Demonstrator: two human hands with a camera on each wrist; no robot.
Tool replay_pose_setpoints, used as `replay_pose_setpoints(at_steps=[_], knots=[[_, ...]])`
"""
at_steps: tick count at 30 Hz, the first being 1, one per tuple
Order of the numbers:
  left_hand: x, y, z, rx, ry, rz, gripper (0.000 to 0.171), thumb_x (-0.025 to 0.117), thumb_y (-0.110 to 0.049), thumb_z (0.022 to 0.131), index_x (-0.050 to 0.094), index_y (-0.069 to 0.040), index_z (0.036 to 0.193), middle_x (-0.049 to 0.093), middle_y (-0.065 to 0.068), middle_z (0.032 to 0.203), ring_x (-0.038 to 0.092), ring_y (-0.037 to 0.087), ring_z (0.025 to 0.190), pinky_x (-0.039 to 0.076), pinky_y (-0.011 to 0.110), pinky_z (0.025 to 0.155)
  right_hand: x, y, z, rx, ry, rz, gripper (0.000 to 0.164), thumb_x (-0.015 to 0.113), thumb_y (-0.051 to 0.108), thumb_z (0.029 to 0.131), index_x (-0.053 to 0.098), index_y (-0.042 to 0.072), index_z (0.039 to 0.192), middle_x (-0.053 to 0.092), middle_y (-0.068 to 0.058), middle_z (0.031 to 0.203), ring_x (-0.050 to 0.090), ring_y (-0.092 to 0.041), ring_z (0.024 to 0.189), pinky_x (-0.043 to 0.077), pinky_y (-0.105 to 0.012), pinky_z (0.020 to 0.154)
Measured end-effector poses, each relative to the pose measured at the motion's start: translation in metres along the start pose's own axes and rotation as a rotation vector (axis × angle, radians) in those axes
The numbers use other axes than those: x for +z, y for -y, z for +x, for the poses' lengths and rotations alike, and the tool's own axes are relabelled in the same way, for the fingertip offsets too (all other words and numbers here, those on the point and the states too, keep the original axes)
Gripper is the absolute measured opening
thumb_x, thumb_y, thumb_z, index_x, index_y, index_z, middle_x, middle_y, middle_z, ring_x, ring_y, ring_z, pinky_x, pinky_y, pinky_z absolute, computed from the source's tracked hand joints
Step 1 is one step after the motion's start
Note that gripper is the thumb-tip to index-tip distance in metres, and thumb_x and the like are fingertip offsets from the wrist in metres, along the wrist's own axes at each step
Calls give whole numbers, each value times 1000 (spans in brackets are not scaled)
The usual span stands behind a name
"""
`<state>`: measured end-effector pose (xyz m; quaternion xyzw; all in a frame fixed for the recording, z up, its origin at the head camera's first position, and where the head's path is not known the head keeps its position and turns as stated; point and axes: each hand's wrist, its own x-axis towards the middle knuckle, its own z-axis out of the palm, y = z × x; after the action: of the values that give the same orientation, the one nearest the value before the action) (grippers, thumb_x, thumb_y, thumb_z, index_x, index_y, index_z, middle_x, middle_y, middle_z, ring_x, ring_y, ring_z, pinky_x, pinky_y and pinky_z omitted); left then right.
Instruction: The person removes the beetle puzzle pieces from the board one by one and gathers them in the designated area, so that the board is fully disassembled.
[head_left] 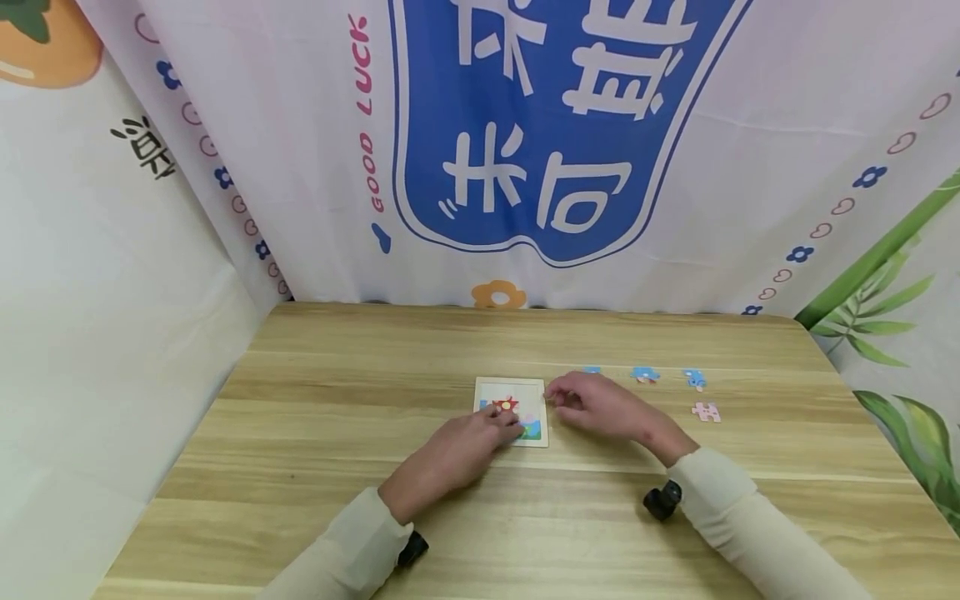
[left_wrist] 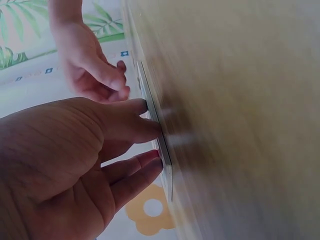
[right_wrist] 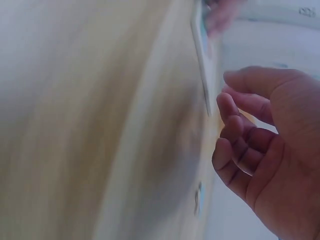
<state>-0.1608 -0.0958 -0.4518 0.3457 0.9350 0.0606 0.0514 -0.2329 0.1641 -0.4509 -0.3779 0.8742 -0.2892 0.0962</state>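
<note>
A small jigsaw puzzle in a pale square tray (head_left: 545,433) lies on the table, with a red shape, blue and green showing in its lower part and left side. The fingertips of my left hand (head_left: 467,446) rest on the puzzle's face, hiding part of the picture. In the left wrist view, the thumb and fingers reach down onto the thin tray (left_wrist: 167,170). Just off the tray's right edge is my right hand (head_left: 600,406). Its fingers (right_wrist: 230,130) are loosely bent, and nothing shows between them in the right wrist view.
Right of the tray lie loose jigsaw pieces: a pink one (head_left: 706,412), a blue one (head_left: 695,379), another blue one (head_left: 644,374), and one (head_left: 592,369) partly behind my right hand. The wooden table (head_left: 337,375) meets a printed curtain (head_left: 322,167) at the back.
</note>
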Motion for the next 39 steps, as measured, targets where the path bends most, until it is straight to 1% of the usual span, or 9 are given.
replay_pose_setpoints(at_steps=[5, 9, 15, 20, 23, 26, 31, 34, 39], knots=[[0, -3, -2, -23, 39, -31, 44, 56, -2, 105, 60, -15, 147, 52, 2, 153, 45, 30, 142, 50, 45, 102, 13, 9, 10, 20, 54, -17, 36, 69, 15, 98, 65, 4, 132, 65, 4, 104, 60, -12, 94, 52, -37, 89], [-1, -3, -4, -22, 39, -31, 46, 56, -1, 104, 59, -16, 148, 50, 2, 154, 43, 30, 143, 48, 44, 104, 20, 14, 15, 34, 75, -33, 45, 69, 20, 98, 61, 6, 140, 59, 4, 104, 55, -14, 94, 49, -35, 86], [0, -2, -4, -8, 27, -36, 49, 57, 3, 102, 59, -16, 148, 50, 3, 154, 43, 30, 143, 47, 44, 105, 23, 14, 16, 26, 78, -37, 43, 68, 24, 101, 61, 10, 142, 56, 5, 102, 53, -15, 91, 47, -33, 81], [0, 1, -5, -15, -12, -45, 48, 58, 6, 101, 64, -16, 143, 55, 3, 150, 50, 27, 138, 49, 43, 103, 24, 14, 16, 2, 73, -23, 40, 68, 22, 102, 63, 11, 140, 58, 5, 102, 54, -16, 91, 47, -34, 82], [0, 4, -5, -50, -46, -51, 42, 60, 3, 101, 69, -16, 138, 60, 5, 144, 59, 26, 129, 53, 42, 97, 25, 15, 17, -3, 67, -13, 40, 68, 22, 102, 63, 11, 141, 58, 5, 101, 54, -15, 91, 47, -34, 81], [-1, 6, -6, -73, -78, -47, 34, 65, -4, 101, 72, -14, 132, 62, 8, 141, 63, 27, 123, 56, 41, 92, 26, 14, 18, 4, 63, -11, 40, 68, 22, 102, 64, 12, 141, 57, 7, 100, 53, -14, 89, 47, -33, 79], [0, 9, -7, -75, -117, -42, 31, 71, -11, 98, 74, -11, 129, 62, 12, 141, 61, 30, 124, 54, 44, 96, 25, 12, 19, 8, 61, -12, 39, 69, 20, 101, 65, 13, 139, 56, 8, 97, 52, -12, 85, 47, -32, 76], [0, 10, -6, -77, -116, -45, 32, 72, -12, 98, 74, -11, 129, 62, 13, 141, 60, 32, 126, 53, 45, 98, 24, 11, 20, 5, 61, -14, 39, 69, 20, 101, 65, 13, 139, 56, 8, 96, 51, -12, 84, 47, -32, 75], [0, 10, -5, -63, -119, -25, 31, 73, -11, 97, 74, -11, 128, 64, 13, 137, 62, 30, 121, 55, 44, 94, 24, 12, 19, -2, 60, -15, 39, 69, 18, 101, 65, 11, 139, 56, 8, 96, 51, -11, 82, 47, -31, 74]])
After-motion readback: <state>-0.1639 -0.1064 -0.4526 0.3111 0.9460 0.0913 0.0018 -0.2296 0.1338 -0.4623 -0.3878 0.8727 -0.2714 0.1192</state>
